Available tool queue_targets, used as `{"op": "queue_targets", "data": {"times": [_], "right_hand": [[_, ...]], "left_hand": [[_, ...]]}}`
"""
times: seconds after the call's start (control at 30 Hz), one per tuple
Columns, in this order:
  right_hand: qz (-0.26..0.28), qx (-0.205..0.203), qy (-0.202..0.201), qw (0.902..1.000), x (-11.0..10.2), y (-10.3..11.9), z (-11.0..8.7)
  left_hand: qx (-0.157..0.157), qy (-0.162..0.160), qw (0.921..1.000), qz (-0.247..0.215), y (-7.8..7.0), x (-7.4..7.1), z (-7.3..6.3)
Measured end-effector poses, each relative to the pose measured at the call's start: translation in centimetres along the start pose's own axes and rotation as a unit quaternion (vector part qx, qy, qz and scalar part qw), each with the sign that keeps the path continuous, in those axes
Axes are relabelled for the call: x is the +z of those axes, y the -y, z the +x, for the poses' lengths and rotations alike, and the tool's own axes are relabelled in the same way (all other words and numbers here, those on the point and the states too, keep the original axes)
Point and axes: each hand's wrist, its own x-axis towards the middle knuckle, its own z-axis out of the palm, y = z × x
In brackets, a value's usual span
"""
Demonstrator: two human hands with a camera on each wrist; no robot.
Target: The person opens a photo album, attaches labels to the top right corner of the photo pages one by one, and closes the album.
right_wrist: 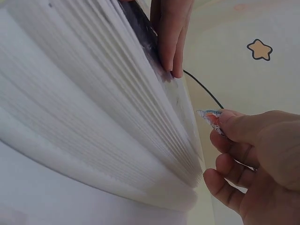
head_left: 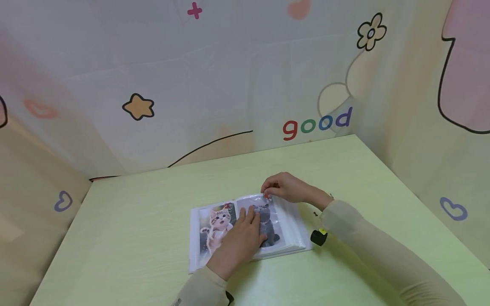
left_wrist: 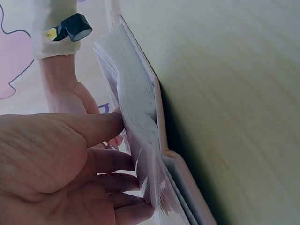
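An open photo album [head_left: 194, 240] with clear-sleeved pages lies on the table. Its left page shows a striped kitten picture [head_left: 220, 219], the right page a grey cat picture [head_left: 271, 229]. My left hand [head_left: 239, 240] rests over the middle of the album, fingers extended onto the right page and partly covering both pictures. At the top edge of that page, my right hand [head_left: 289, 187] pinches a small printed sticker-like piece [right_wrist: 212, 120], white with red and blue, between thumb and index finger. The thick stack of page edges [right_wrist: 108, 93] fans out below the right page.
The pale green table [head_left: 134, 238] surrounds the album. A printed curtain [head_left: 214, 85] with a star, hearts and the word "good" stands along the back and sides. A small black wrist camera [head_left: 319, 238] hangs beneath the right sleeve, close to the album's right edge.
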Motion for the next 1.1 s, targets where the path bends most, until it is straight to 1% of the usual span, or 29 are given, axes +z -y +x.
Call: {"op": "queue_targets", "data": {"times": [0.2, 0.37, 0.57, 0.9, 1.1], "right_hand": [[0.0, -0.008, 0.007, 0.9999, 0.3, -0.7, 0.1], [-0.016, -0.013, 0.007, 0.9998, 0.8, -1.4, 0.0], [-0.032, -0.001, -0.008, 0.9995, 1.4, -1.4, -0.1], [-0.068, 0.014, -0.02, 0.9974, 2.0, -1.2, -0.2], [-0.078, 0.023, -0.024, 0.9964, 2.0, -1.1, -0.2]], "left_hand": [[0.006, -0.007, 0.9999, 0.008, -0.1, 0.2, 0.0], [0.006, -0.007, 0.9999, 0.009, -0.3, 0.2, 0.0], [0.005, -0.004, 0.9998, 0.018, -0.3, 0.1, 0.0], [0.011, -0.016, 0.9995, 0.027, -0.1, 0.2, 0.1], [0.015, -0.022, 0.9993, 0.025, 0.0, 0.2, 0.1]]}}
